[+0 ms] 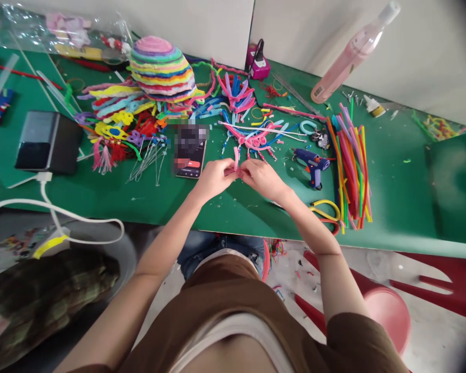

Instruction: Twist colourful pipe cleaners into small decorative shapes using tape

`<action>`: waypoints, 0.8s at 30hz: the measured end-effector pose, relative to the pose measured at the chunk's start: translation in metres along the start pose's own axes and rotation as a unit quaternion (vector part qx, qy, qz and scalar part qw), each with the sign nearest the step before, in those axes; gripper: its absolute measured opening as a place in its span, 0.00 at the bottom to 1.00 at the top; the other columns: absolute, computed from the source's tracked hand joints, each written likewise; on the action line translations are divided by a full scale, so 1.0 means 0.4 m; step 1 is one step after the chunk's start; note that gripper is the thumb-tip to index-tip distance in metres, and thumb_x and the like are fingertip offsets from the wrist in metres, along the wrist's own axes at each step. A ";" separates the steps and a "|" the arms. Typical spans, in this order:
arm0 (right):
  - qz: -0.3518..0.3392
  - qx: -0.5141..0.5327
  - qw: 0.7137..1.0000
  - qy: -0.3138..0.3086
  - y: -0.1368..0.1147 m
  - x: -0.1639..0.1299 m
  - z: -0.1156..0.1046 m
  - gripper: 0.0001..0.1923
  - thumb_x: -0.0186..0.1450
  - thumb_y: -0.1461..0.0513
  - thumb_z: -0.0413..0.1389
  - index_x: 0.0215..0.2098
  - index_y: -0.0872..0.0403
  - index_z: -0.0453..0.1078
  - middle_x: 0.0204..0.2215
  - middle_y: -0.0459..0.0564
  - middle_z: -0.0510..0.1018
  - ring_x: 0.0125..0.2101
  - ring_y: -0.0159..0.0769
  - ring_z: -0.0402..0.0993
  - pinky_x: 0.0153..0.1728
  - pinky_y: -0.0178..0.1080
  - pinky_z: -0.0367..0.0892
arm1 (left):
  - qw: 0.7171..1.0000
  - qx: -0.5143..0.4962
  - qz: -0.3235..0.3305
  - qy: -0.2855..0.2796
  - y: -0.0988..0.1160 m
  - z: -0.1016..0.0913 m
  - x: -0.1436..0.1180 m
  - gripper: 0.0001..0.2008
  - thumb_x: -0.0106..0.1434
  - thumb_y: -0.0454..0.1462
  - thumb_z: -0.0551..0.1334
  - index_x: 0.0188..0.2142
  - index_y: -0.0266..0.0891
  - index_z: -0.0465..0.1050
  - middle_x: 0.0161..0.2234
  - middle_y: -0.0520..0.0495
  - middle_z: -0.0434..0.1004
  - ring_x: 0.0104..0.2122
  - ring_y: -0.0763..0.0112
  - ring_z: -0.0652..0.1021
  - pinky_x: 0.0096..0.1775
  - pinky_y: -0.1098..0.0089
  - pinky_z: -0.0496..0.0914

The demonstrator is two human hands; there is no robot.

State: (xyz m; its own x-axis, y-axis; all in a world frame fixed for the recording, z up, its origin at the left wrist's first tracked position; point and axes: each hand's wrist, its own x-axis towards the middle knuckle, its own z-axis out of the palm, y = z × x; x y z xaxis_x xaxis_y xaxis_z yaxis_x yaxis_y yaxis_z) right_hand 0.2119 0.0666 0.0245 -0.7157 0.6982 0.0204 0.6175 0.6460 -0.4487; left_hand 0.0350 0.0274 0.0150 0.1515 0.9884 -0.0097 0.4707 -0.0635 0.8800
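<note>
A: Head view. What do the two hands hold?

B: The left hand point(213, 178) and the right hand point(261, 178) meet just above the near edge of the green desk point(233, 207). Both grips are pressed together, pinching one short pink pipe cleaner point(236, 158), which stands bent upward between the fingertips.

A: What lies around that point?

B: At 12 o'clock of the hands, a pink and blue pipe-cleaner piece point(252, 135) lies on the desk, near but apart. At 10 o'clock, just beside the left hand, a phone point(191, 151) lies flat. At 3 o'clock, a blue glue gun point(312, 165) rests on the desk; further right, a bundle of mixed-colour pipe cleaners point(351, 166) lies lengthwise. At 4 o'clock, yellow-handled scissors point(326, 210) sit near the desk edge, just beside the right forearm.

A: And farther off?

B: At 11 o'clock, a striped multicolour dome point(162, 68) stands over a heap of coloured pieces. At 9 o'clock, well apart, a dark box point(48, 141) with a white cable point(62, 220). At 1 o'clock, a pink bottle point(353, 52) leans against the wall.
</note>
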 end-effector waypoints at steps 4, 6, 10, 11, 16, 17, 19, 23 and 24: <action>0.000 0.057 0.998 -0.011 0.015 -0.003 0.010 0.07 0.68 0.64 0.48 0.36 0.55 0.67 0.29 0.50 0.77 0.30 0.33 0.69 0.35 0.35 0.61 | 1.000 0.016 -0.007 -0.013 0.002 -0.001 0.002 0.05 0.56 0.36 0.64 0.29 0.36 0.73 0.26 0.46 0.80 0.30 0.66 0.79 0.35 0.70 0.71; 0.012 0.044 0.999 -0.009 0.013 -0.006 0.015 0.06 0.68 0.63 0.49 0.36 0.56 0.67 0.28 0.49 0.77 0.29 0.33 0.68 0.34 0.35 0.60 | 0.999 0.037 -0.010 -0.017 0.006 -0.003 0.004 0.03 0.54 0.35 0.64 0.28 0.36 0.73 0.25 0.47 0.79 0.29 0.67 0.78 0.33 0.70 0.71; 0.034 -0.026 0.999 0.002 -0.003 -0.011 0.026 0.07 0.68 0.63 0.49 0.36 0.56 0.67 0.29 0.52 0.77 0.30 0.34 0.68 0.33 0.36 0.57 | 0.996 0.077 -0.031 -0.027 0.013 -0.007 0.010 0.02 0.52 0.32 0.63 0.28 0.36 0.74 0.26 0.46 0.80 0.30 0.66 0.79 0.33 0.70 0.71; 0.036 -0.043 0.998 0.003 -0.007 -0.011 0.029 0.07 0.69 0.64 0.48 0.36 0.56 0.67 0.30 0.53 0.77 0.30 0.35 0.68 0.33 0.36 0.57 | 0.995 0.087 -0.040 -0.030 0.014 -0.007 0.011 0.02 0.52 0.31 0.63 0.28 0.35 0.74 0.27 0.46 0.80 0.30 0.65 0.80 0.33 0.69 0.71; 0.048 -0.093 0.994 -0.002 -0.021 -0.016 0.045 0.08 0.70 0.64 0.46 0.36 0.57 0.66 0.32 0.56 0.78 0.32 0.38 0.69 0.33 0.38 0.55 | 0.991 0.112 -0.059 -0.042 0.012 -0.005 0.013 0.05 0.52 0.31 0.63 0.31 0.35 0.76 0.30 0.44 0.82 0.33 0.62 0.81 0.35 0.68 0.72; 0.051 -0.095 0.994 -0.002 -0.022 -0.017 0.048 0.08 0.70 0.64 0.46 0.36 0.57 0.66 0.32 0.56 0.78 0.33 0.38 0.70 0.33 0.38 0.55 | 0.991 0.111 -0.061 -0.045 0.011 -0.005 0.013 0.05 0.52 0.30 0.63 0.31 0.35 0.76 0.30 0.44 0.82 0.34 0.62 0.82 0.35 0.68 0.72; 0.061 -0.090 0.994 -0.003 -0.022 -0.019 0.054 0.08 0.69 0.65 0.47 0.36 0.57 0.67 0.33 0.57 0.78 0.33 0.38 0.70 0.33 0.37 0.56 | 0.991 0.099 -0.066 -0.055 0.008 -0.005 0.013 0.05 0.52 0.30 0.64 0.31 0.35 0.76 0.30 0.44 0.82 0.34 0.61 0.82 0.35 0.68 0.73; 0.079 -0.025 0.997 0.006 -0.009 -0.023 0.054 0.08 0.69 0.64 0.48 0.36 0.57 0.69 0.33 0.56 0.79 0.33 0.37 0.71 0.33 0.37 0.59 | 0.994 0.043 -0.081 -0.060 -0.007 -0.003 0.009 0.03 0.54 0.32 0.65 0.31 0.36 0.76 0.27 0.45 0.82 0.33 0.62 0.82 0.35 0.68 0.74; 0.076 0.013 0.997 0.017 -0.003 -0.023 0.050 0.08 0.69 0.64 0.48 0.36 0.56 0.69 0.32 0.54 0.79 0.32 0.36 0.71 0.34 0.37 0.60 | 0.994 0.016 -0.087 -0.056 -0.012 -0.002 0.008 0.03 0.55 0.33 0.65 0.31 0.36 0.76 0.27 0.45 0.82 0.33 0.63 0.83 0.34 0.69 0.74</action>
State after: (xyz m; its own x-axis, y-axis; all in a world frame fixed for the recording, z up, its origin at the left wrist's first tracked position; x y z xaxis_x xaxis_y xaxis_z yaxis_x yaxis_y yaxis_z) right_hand 0.2113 0.0531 0.0071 -0.6033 0.7973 -0.0200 0.7090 0.5247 -0.4712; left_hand 0.0324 0.0309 0.0110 0.1610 0.9632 -0.2152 0.5250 0.1010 0.8451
